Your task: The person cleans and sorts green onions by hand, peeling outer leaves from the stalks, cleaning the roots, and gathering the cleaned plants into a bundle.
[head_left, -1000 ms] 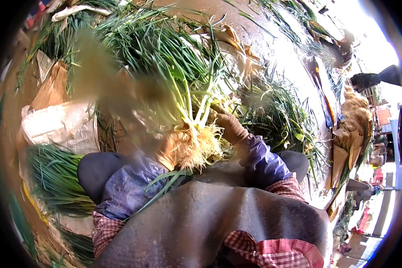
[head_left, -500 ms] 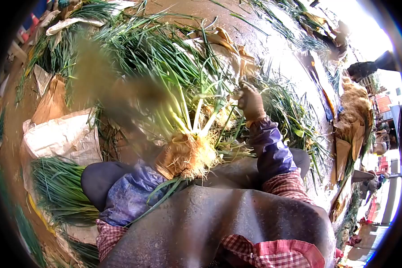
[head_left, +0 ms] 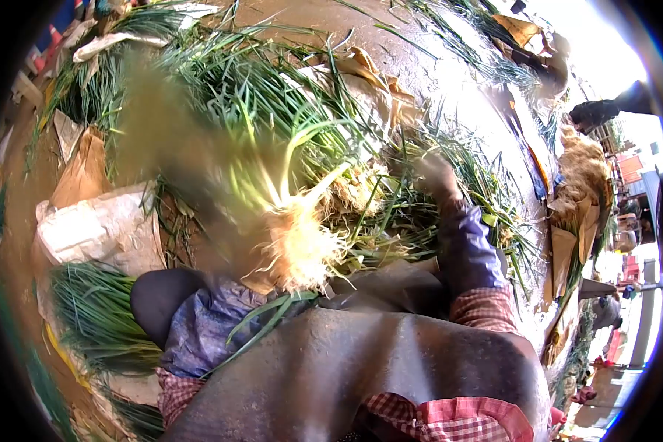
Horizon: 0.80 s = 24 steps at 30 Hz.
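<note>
Beyond the apron (head_left: 331, 368), the left hand (head_left: 259, 275) clasps a pale-rooted green bunch (head_left: 300, 239).

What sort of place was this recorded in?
Probably a produce yard or market, judging by the heaps of long green leaves lying across the brown ground and the bunch with bushy pale roots in front of the person.

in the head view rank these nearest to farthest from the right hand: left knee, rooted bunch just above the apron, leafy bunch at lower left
From the right hand:
1. Rooted bunch, mid-picture, on the hand's left
2. Left knee, farther left
3. Leafy bunch, lower left, past the knee
</note>
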{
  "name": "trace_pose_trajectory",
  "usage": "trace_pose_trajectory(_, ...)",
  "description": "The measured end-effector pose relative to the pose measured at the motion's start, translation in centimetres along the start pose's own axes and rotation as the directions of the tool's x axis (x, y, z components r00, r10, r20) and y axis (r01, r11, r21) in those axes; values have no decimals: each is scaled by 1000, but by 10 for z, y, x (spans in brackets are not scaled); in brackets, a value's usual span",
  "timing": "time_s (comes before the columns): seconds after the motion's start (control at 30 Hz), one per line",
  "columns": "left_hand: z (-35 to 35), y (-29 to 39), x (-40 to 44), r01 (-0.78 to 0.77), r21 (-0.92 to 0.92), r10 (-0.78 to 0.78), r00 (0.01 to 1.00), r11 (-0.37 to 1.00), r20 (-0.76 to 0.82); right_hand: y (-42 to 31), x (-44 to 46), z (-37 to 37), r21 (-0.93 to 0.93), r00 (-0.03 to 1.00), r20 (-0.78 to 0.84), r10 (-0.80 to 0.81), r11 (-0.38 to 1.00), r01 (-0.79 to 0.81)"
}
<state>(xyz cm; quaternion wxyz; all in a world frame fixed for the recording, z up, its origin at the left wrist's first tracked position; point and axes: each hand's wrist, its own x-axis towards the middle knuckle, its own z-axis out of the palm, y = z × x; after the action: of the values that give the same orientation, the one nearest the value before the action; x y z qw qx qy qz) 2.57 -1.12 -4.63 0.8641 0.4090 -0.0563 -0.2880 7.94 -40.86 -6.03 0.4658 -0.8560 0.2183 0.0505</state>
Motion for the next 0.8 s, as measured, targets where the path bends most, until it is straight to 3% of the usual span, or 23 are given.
trace_pose_trajectory(0.03,14,10,3,7,-69,-1,996,998,87,-44,-45,9,84,984,136,111,989,-123)
trace_pose_trajectory(0.07,20,13,5,16,-136,8,985,991,170,-59,-73,31,261,970,223,92,953,-151)
trace_pose_trajectory(0.1,8,-8,10,84,-225,-59,992,971,113,-62,-87,42,207,900,404,164,942,-264)
trace_pose_trajectory(0.13,-3,-30,15,146,-314,-132,989,938,66,-67,-101,57,196,852,502,150,940,-281)
trace_pose_trajectory(0.17,11,-25,14,268,-283,-288,957,921,-31,-63,-110,72,184,892,450,-33,981,-56)
trace_pose_trajectory(0.2,11,-42,18,278,-237,-302,951,931,-70,-55,-115,87,265,877,475,-76,962,-61)
trace_pose_trajectory(0.23,12,-59,22,292,-191,-316,943,937,-110,-76,-132,99,282,889,414,-195,956,78)
trace_pose_trajectory(0.27,16,-68,23,304,-134,-322,937,943,-134,-73,-140,107,486,824,556,-108,846,-217)
trace_pose_trajectory(0.3,-12,-122,36,141,-106,-161,965,984,-209,-62,-143,115,354,825,537,-174,935,-34)
trace_pose_trajectory(0.33,12,-95,31,211,-159,-240,951,965,-194,-51,-146,123,201,814,530,-239,967,153)
trace_pose_trajectory(0.37,24,-79,28,278,-143,-306,923,950,-234,-60,-161,126,225,775,501,-385,923,313)
trace_pose_trajectory(0.4,32,-72,26,346,-129,-369,888,929,-273,-38,-162,136,169,797,470,-379,925,340)
trace_pose_trajectory(0.43,39,-72,26,351,-309,-424,880,884,-214,-52,-171,133,219,840,470,-272,958,187)
trace_pose_trajectory(0.47,44,-68,26,294,-159,-323,923,943,-208,-66,-179,129,267,865,474,-163,963,35)
trace_pose_trajectory(0.5,48,-65,24,298,-146,-321,929,943,-182,-50,-165,133,-10,794,511,-329,922,388)
trace_pose_trajectory(0.53,58,-52,21,304,-134,-323,934,943,-155,-33,-151,136,-393,692,531,-489,581,713)
trace_pose_trajectory(0.57,57,-58,25,361,-87,-368,925,929,-93,-18,-138,140,-605,569,532,-626,189,774)
trace_pose_trajectory(0.6,55,-68,27,123,-101,-115,989,987,88,-13,-125,134,-624,635,443,-633,291,725)
trace_pose_trajectory(0.63,55,-65,27,157,-124,-142,982,980,124,-11,-117,124,-744,585,456,-671,72,664)
trace_pose_trajectory(0.67,54,-58,28,194,-145,-170,972,970,161,-18,-118,116,-333,765,338,-548,691,642)
trace_pose_trajectory(0.7,52,-52,27,259,-138,-243,962,956,127,-24,-118,109,306,899,199,-391,896,322)
trace_pose_trajectory(0.73,52,-44,24,233,14,-232,972,972,-41,-34,-116,97,421,909,176,-377,864,277)
trace_pose_trajectory(0.8,33,-49,27,125,106,-90,954,986,-285,-64,-124,72,641,950,161,-267,761,105)
